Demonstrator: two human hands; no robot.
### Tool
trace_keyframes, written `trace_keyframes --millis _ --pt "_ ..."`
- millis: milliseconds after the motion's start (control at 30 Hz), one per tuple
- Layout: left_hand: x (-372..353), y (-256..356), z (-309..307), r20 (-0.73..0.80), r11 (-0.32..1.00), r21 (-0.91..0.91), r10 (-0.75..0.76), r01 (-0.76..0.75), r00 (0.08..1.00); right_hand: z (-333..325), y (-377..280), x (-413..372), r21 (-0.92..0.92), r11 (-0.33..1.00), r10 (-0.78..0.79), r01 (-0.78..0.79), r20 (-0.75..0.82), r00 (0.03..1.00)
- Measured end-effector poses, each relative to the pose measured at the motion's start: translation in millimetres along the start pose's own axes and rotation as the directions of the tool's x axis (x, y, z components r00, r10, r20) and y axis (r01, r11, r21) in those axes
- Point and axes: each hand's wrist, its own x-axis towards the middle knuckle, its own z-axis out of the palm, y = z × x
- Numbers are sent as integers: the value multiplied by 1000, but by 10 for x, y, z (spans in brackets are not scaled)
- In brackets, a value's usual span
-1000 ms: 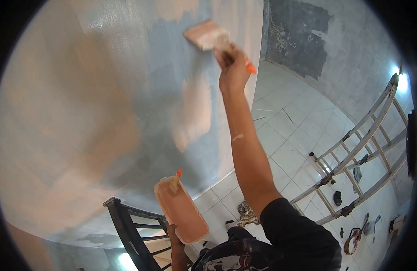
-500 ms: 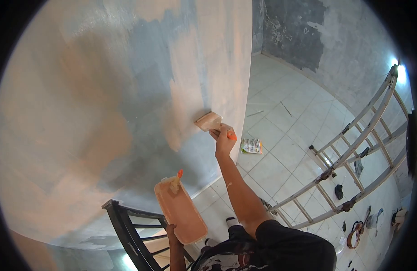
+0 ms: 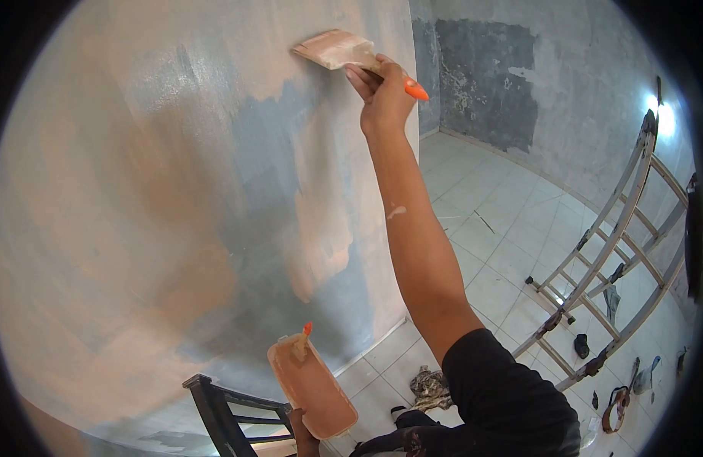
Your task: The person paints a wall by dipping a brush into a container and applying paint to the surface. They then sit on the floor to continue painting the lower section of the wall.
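Observation:
My right hand point(image 3: 388, 99) is closed round the handle of a wide paintbrush point(image 3: 337, 50), whose handle ends in an orange tip. The brush head lies against the upper part of the wall point(image 3: 206, 137), which carries patchy peach paint over grey. Low in view, my left hand point(image 3: 302, 431) grips the near left edge of a plastic paint tray point(image 3: 325, 396) coated with peach paint. At the tray's far end rests a smaller paintbrush point(image 3: 300, 346), also orange at its tip. The left fingers are partly hidden by the tray.
A black railing point(image 3: 225, 415) stands beside the tray. To the right, a metal ladder point(image 3: 603, 266) leans over the tiled floor point(image 3: 496, 221). A crumpled cloth point(image 3: 430, 388) lies by my feet. A brown belt-like strap point(image 3: 615, 410) and other small items are scattered at the lower right.
My right hand has carried the paintbrush upward along the wall, the arm now stretched out further. The tray in my left hand sits slightly lower in view, and the camera's view has shifted.

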Motion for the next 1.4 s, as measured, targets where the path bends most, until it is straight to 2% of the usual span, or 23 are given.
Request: trace_keyframes --millis 33,100,133,267,333,433,533,567,600,633,700,733,767,800,900,933,1000,1033,1133,1167,1267,1333,1400 --pt "1 -3 9 0 1000 0 -4 4 1000 -48 62 -3 -4 1000 1 -1 -1 1000" --pt "8 -6 37 5 999 46 9 -9 1000 -255 283 -64 -138 990 -22 30 55 998" --pt "12 -14 45 5 999 45 4 -4 1000 -452 397 -206 -191 982 -2 -4 -31 1000" --pt "-44 -1 129 58 999 41 -23 20 998 -1262 496 -1091 -387 921 -18 -52 -173 985" --pt "-6 35 114 73 998 63 -16 11 997 -1365 331 -1374 -334 916 111 -221 -320 941" --pt "122 2 11 128 998 52 -38 31 991 -1131 220 -1168 -435 875 96 -214 -277 956" --pt "152 -1 93 195 999 33 -1 -5 981 -522 206 -495 -561 823 29 -91 -118 993" --pt "139 8 124 204 1000 16 4 -8 979 -250 218 -203 -701 713 -78 -21 -109 991" --pt "114 20 145 209 1000 -1 11 -11 978 141 73 -56 -732 682 -104 -2 -100 989" --pt "90 41 185 209 1000 -3 17 -17 978 389 83 218 -722 688 -188 68 -86 978" --pt "-11 107 255 188 1000 -27 3 2 982 793 10 635 -604 795 -160 63 -109 981" --pt "-42 139 304 189 1000 -30 7 -2 982 933 -103 597 -601 797 -160 65 -106 981" --pt "-82 166 346 186 999 -32 25 -20 982 1054 -239 529 -430 900 -113 72 -71 991" --pt "-109 175 356 180 999 -35 41 -36 983 1087 -285 519 -244 968 -70 61 -28 997" --pt "-2 127 139 146 1000 -8 -15 17 989 751 -99 546 -171 976 -122 132 68 990" --pt "-40 152 168 147 1000 -3 -22 23 989 500 22 472 -197 969 -122 147 137 983" --pt "-84 210 229 164 1000 6 -22 22 986 -62 209 136 -240 970 -26 41 66 997" --pt "-60 181 201 166 1000 8 -26 25 986 -338 266 -137 -233 972 -13 -1 -57 998" --pt "95 11 -101 149 999 3 -40 40 988 -1242 294 -968 -361 914 88 -187 -275 958" --pt "163 -5 -194 145 999 5 -39 39 989 -1391 273 -1125 -367 891 138 -268 -343 929" --pt "256 27 -200 140 999 16 -47 45 989 -1298 146 -1106 -430 844 159 -320 -370 915" --pt "229 55 -146 131 998 31 -60 57 990 -1050 223 -689 -566 818 -28 -97 -209 978" --pt "134 75 -85 124 999 26 -38 35 992 -597 216 -106 -605 796 -72 9 -79 994"
